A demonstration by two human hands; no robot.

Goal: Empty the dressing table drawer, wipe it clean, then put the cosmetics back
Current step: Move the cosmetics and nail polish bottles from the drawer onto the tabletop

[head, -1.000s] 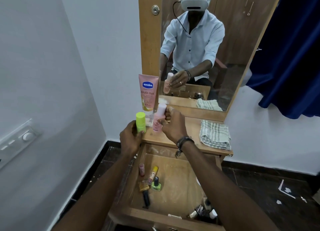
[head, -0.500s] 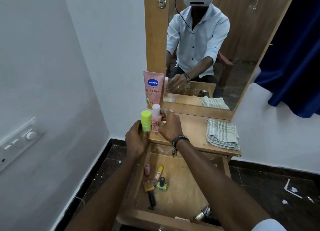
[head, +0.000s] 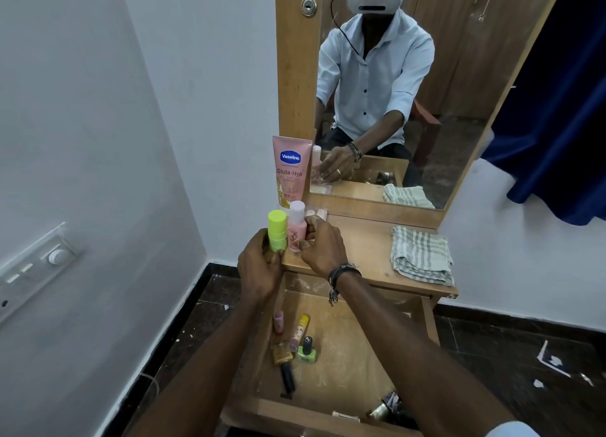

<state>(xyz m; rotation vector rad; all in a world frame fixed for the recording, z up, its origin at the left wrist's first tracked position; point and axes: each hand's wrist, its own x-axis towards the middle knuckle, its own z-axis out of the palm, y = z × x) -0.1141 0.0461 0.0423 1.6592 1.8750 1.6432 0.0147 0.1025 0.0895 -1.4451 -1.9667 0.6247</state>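
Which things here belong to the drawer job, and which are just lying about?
Job: open drawer, green stick in left hand, pink bottle in right hand, Vaseline tube, nail polish, folded cloth.
Lying about: wall switch, blue curtain, floor scraps.

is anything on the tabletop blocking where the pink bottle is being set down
Nothing visible blocks it. The right hand holds the pink bottle between the green stick and bare tabletop; the Vaseline tube stands behind.

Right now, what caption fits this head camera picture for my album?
Left hand holds a green stick, right hand a pink bottle, above the open drawer.
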